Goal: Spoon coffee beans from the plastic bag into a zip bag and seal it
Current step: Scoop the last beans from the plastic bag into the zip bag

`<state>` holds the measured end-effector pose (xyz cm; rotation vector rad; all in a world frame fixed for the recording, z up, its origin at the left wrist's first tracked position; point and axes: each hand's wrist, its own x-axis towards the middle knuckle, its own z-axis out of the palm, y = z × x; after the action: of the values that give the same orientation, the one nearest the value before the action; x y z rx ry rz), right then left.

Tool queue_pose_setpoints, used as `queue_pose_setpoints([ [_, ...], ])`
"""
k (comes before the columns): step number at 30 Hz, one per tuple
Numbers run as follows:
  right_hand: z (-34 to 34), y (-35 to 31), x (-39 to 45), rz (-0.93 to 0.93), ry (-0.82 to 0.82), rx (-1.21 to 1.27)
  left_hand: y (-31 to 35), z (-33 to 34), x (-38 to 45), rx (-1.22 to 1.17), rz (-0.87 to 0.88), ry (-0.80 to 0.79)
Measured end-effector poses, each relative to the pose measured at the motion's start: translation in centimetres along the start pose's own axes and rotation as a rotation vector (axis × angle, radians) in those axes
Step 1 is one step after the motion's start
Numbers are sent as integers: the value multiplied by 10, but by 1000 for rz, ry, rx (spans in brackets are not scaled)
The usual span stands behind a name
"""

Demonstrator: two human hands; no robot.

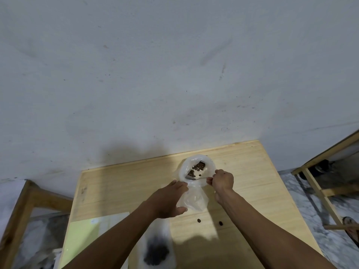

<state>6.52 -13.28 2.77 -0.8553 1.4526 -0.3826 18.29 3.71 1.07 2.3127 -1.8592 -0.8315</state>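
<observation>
A white plastic bag (pixel 209 167) stands open on the wooden table (pixel 252 171), with dark coffee beans (pixel 197 167) showing inside. My right hand (pixel 222 180) pinches the handle of a metal spoon (pixel 194 179) whose bowl lies at the bag's near rim. My left hand (pixel 171 199) holds a clear zip bag (pixel 196 200) by its upper left edge, just below the plastic bag. Two loose beans (pixel 199 220) lie on the table in front of it. A second filled bag (pixel 156 251), dark with beans, lies near the front edge, partly under my left forearm.
A pale green sheet (pixel 93 237) covers the table's front left corner. Wooden frames stand on the floor at left (pixel 21 210) and right (pixel 318 189). A grey wall rises right behind the table.
</observation>
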Motion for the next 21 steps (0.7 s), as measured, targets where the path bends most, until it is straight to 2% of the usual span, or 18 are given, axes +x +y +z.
queue_pose_setpoints([
  [3, -4, -4, 4, 72, -31, -18, 3, -1, -5, 10, 32, 48],
  [11, -1, 3, 0, 76, -9, -15, -1, -3, -15, 41, 154, 263],
  [17, -5, 4, -9, 222, -13, 69, -6, -5, -24, 37, 211, 269],
  [21, -6, 6, -8, 138, -22, 3, -5, -7, -28, 69, 203, 324],
])
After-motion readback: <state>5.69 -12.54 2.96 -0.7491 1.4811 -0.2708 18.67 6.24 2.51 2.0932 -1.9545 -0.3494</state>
